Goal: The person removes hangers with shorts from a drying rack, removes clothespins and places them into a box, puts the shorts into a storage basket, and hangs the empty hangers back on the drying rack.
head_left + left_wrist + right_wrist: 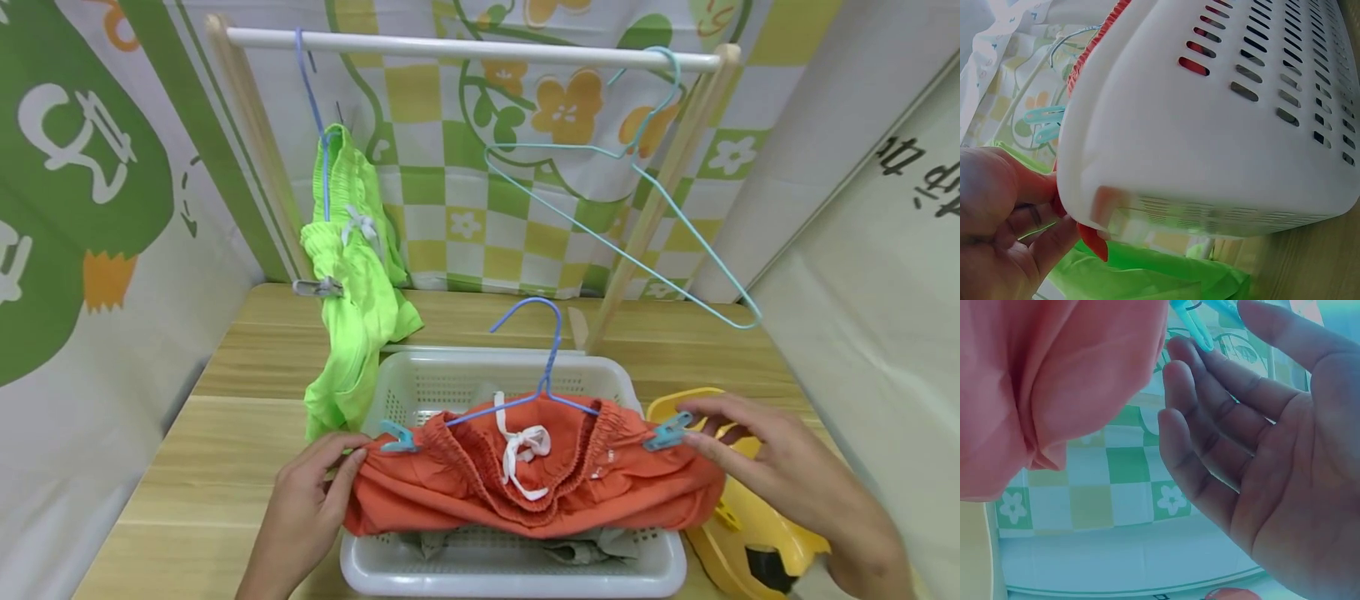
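Observation:
Orange shorts [465,492] hang on a blue hanger [551,350], low over a white basket [420,383]. A teal clip [396,437] pins the left end of the waistband, and another teal clip [667,433] pins the right end. My left hand [330,467] pinches the left edge of the shorts beside the basket's corner. The left wrist view shows that hand [1054,212] on a fold of orange cloth [1092,240] against the basket [1210,125]. My right hand [686,425] has the right clip between thumb and fingertips. In the right wrist view the fingers [1210,419] are nearly straight, the clip [1192,326] at their tips.
A white rail [465,46] on wooden posts crosses the back. It carries green shorts [352,275] on a blue hanger and an empty teal hanger [622,200]. A yellow container [742,525] sits right of the basket. Grey cloth [592,546] lies in the basket on the wooden table [225,433].

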`<state>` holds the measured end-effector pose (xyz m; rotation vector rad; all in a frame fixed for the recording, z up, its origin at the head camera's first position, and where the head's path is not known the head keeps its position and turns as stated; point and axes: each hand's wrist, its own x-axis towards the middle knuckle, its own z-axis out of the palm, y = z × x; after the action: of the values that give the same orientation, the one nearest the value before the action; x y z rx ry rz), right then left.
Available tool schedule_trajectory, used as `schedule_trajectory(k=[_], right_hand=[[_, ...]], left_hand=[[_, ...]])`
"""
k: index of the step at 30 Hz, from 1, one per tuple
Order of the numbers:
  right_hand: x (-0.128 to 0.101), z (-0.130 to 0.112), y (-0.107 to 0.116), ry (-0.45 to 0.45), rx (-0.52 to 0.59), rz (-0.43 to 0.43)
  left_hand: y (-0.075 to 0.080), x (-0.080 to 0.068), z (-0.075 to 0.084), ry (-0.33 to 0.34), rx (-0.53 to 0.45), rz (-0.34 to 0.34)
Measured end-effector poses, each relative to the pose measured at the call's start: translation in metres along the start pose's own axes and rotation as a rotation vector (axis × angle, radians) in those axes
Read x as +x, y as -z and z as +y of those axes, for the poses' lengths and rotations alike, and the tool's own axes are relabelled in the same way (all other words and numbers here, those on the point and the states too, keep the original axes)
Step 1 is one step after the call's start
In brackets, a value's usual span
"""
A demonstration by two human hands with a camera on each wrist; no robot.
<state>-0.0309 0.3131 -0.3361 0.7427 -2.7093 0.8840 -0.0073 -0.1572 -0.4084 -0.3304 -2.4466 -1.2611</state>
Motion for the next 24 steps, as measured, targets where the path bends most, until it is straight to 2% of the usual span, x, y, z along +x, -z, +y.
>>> schedule_trajectory(k=[4,9,15,24], right_hand=[[-0.002,0.002,-0.001,-0.006,0.01,0.005],[-0.004,0.007,-0.003,0.055,0.096,0.008],[-0.004,0.012,-0.004,0.125,0.069,0.014],[-0.005,0.01,-0.001,0.087,0.03,0.039]], left_hand=[[-0.002,0.0,-0.002,-0.014,-0.002,0.004],[-0.004,0.0,-0.003,-0.021,-0.016,0.007],[-0.004,-0.001,-0.003,-0.003,-0.019,0.003],[-0.006,-0.001,-0.005,-0.007,-0.023,-0.003]])
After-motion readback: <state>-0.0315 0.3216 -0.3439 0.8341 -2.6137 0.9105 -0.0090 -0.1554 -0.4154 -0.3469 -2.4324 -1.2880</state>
